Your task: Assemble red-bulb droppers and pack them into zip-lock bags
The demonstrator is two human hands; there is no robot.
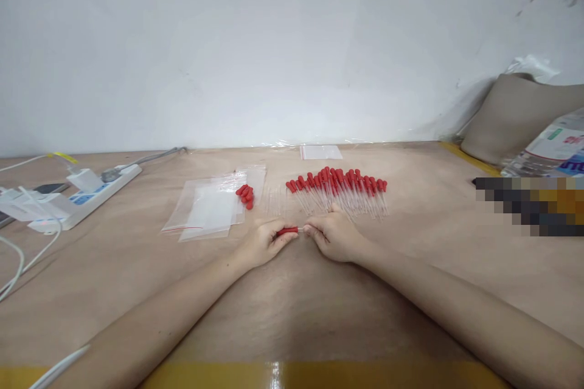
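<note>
Between thumb and fingers, my left hand (pixel 269 242) is closed on a red rubber bulb (pixel 288 231). A thin clear glass tube (pixel 300 230) runs from the bulb's open end into the pinched fingers of my right hand (pixel 335 234), which hide the rest of it. Just beyond my right hand lies a row of droppers with red bulbs (pixel 335 179), their clear tubes pointing toward me. Several loose red bulbs (pixel 246 194) are piled on plastic bags beyond my left hand. Bare clear tubes (pixel 275 199) lie between that pile and the droppers.
Clear zip bags (pixel 210 209) lie left of centre, and another small bag (pixel 320 152) near the wall. A white power strip (pixel 95 194) with chargers and cables occupies the left. At right are a grey-brown bag-like object (pixel 515 115) and a plastic bottle (pixel 547 149).
</note>
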